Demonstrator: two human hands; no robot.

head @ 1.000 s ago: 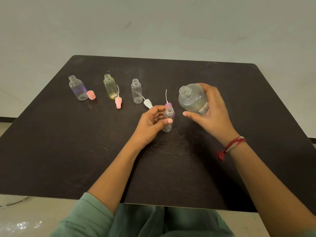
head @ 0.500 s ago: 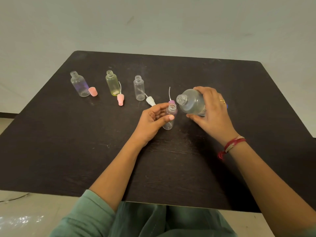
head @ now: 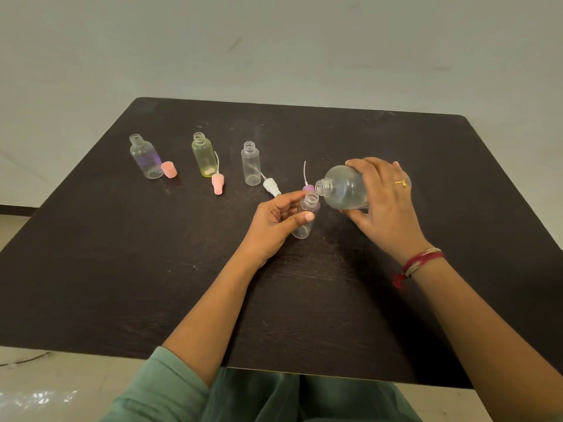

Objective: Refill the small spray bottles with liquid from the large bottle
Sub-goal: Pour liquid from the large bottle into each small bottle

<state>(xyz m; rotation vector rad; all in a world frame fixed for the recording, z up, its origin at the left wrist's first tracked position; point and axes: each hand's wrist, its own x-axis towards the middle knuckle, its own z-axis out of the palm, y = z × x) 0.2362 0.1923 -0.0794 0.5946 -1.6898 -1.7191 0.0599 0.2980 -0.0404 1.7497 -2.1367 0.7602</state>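
While tipped almost level, the clear large bottle (head: 342, 188) has its open neck just beside the mouth of the uncapped, purple-tinted small bottle (head: 306, 217), near the middle of the table (head: 122, 269). Fingers of the right hand (head: 384, 205) wrap the large bottle; the left hand (head: 274, 226) pinches the small bottle.

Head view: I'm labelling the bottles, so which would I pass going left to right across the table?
purple-tinted bottle → yellow bottle → clear bottle → small bottle in the left hand → large bottle in the right hand
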